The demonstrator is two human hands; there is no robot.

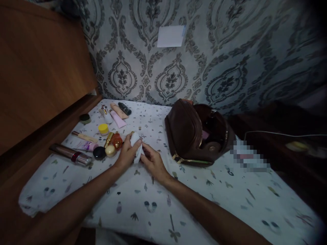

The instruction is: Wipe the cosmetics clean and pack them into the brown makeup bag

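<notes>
I look onto a wall patterned with grey, scrolling damask medallions. Below it a white cloth lies spread and lightly creased, printed with small muted motifs. To the right I make out a rounded brown bag, leathery with a dull sheen, its gold-toothed zip gaping. To the left lie a long metallic-brown cylinder, a flattened pink tube, a glossy, rounded amber bottle and a squat yellow jar. Just beside the amber bottle, on its bag side, is a soft white wad; I can't tell paper from fabric. My left hand curls closed around it, thumb across its front; my right hand, fingers bent, pinches its right edge.
</notes>
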